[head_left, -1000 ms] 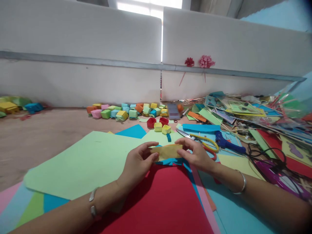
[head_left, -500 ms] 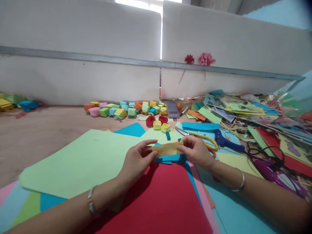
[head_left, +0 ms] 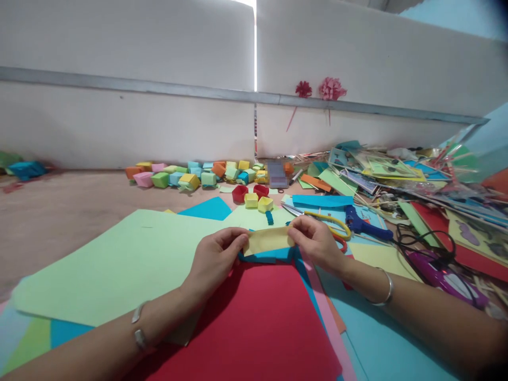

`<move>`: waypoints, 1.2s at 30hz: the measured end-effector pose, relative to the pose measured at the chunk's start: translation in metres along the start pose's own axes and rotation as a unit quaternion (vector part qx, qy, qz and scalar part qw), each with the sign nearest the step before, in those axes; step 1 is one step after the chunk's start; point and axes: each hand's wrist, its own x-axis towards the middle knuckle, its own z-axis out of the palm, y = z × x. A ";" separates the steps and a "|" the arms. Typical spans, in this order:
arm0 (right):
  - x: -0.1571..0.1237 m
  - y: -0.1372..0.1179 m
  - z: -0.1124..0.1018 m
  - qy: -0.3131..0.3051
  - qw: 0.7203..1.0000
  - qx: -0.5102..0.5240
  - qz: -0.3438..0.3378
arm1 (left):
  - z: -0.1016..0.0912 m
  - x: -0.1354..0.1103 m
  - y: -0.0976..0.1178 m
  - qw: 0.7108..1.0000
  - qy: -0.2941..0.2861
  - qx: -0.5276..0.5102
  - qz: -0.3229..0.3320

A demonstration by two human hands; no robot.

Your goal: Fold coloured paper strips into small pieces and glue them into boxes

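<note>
A pale yellow paper strip is stretched between my two hands, above blue paper pieces. My left hand pinches its left end between thumb and fingers. At the right end, my right hand grips it the same way. Below lies a large red sheet, with a light green sheet to its left. Beyond the strip stand two small yellow paper boxes and two red ones. Scissors with yellow and orange handles lie just past my right hand.
A blue glue gun rests to the right, near a purple device with a black cable. Several coloured paper boxes line the white wall. Mixed craft scraps are heaped at the far right.
The strip now shows more of its flat face and its left end hangs a little lower. My left fingers have closed in on that end. The view has shifted slightly right.
</note>
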 end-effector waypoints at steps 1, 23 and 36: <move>-0.001 0.000 0.000 0.007 1.000 -0.006 -0.001 | 0.000 0.000 0.000 1.000 -0.002 0.004 0.002; -0.021 -0.032 0.009 -0.131 0.988 -0.059 -0.062 | 0.005 -0.023 0.016 0.970 -0.162 0.143 0.115; -0.017 -0.026 0.009 -0.142 0.985 -0.091 -0.046 | 0.008 -0.021 0.016 0.975 -0.133 0.153 0.092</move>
